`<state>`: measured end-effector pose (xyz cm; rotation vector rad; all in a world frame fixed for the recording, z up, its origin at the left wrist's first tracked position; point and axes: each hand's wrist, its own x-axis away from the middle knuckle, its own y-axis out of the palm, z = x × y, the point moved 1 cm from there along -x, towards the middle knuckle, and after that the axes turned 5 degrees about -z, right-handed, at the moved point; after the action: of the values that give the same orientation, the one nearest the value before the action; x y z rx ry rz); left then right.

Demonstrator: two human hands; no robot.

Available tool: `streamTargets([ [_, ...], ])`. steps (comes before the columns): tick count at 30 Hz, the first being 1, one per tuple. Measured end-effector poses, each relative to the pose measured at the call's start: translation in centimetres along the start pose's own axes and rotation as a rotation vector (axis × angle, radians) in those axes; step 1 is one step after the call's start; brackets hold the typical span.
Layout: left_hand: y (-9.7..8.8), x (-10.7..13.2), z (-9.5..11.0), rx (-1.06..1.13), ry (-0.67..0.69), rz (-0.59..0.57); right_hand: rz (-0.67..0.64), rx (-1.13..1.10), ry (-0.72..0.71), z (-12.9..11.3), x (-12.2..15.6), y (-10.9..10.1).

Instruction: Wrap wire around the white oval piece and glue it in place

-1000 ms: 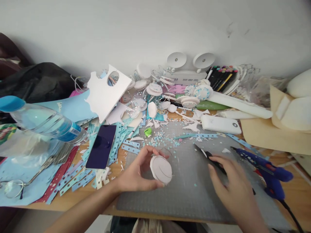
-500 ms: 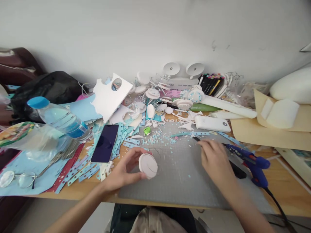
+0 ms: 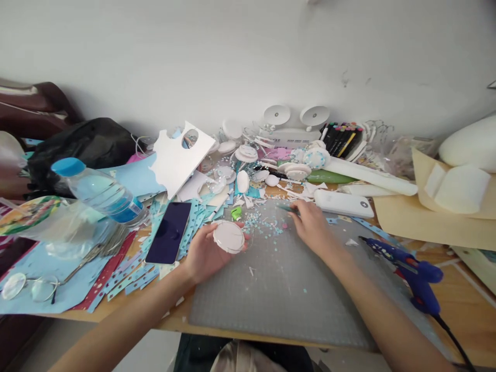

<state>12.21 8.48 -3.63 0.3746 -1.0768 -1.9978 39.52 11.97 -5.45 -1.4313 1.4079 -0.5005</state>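
Observation:
My left hand (image 3: pixel 203 253) holds a round white disc (image 3: pixel 229 237) over the mat's left part, its flat face turned up and a thin line curving across it. The thumb lies along the disc's left side, with the fingers behind. Farther right, my right hand (image 3: pixel 312 222) has its fingers closed on a narrow blue-green paper strip (image 3: pixel 285 207) at the back of the grey cutting mat (image 3: pixel 279 299). Between the hands lie small pale blue punched paper bits (image 3: pixel 261 225) and a bright green small object (image 3: pixel 236 213).
A blue glue gun (image 3: pixel 406 263) with a black cord lies at right. A white power bank (image 3: pixel 344 203) sits behind my right hand. At left are a phone (image 3: pixel 169 232), a water bottle (image 3: pixel 104 196), glasses (image 3: pixel 33 287) and paper strips. White discs (image 3: pixel 246 153) crowd the back.
My right hand has moved left and away from me to the paper strip; the dark thing at its fingertips no longer shows. My left hand has raised the disc and tipped its face up.

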Motion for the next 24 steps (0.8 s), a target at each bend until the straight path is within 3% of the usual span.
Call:
streamTargets([
  [4, -0.7, -1.2, -0.3, 0.139, -0.089, 0.021, 0.098, -0.161, 0.077, -0.8, 0.8, -0.4],
  [9, -1.3, -0.9, -0.4, 0.083, -0.111, -0.035, 0.057, -0.363, 0.125, -3.2, 1.9, -1.1],
  [13, -1.4, -0.3, 0.0, -0.243, -0.133, -0.041, -0.024, -0.563, 0.184, -4.7, 2.3, -1.5],
  [16, -1.2, 0.2, 0.5, -0.741, -0.168, 0.026, -0.038, -0.63, 0.188, -5.2, 2.6, -1.6],
  [19, -0.7, 0.5, 0.6, -1.146, -0.149, -0.023, -0.039, -0.681, 0.19, -5.4, 2.8, -1.7],
  [24, 0.1, 0.1, 0.3, -1.401, -0.033, -0.126, -0.078, -0.762, 0.154, -5.9, 3.0, -1.8],
])
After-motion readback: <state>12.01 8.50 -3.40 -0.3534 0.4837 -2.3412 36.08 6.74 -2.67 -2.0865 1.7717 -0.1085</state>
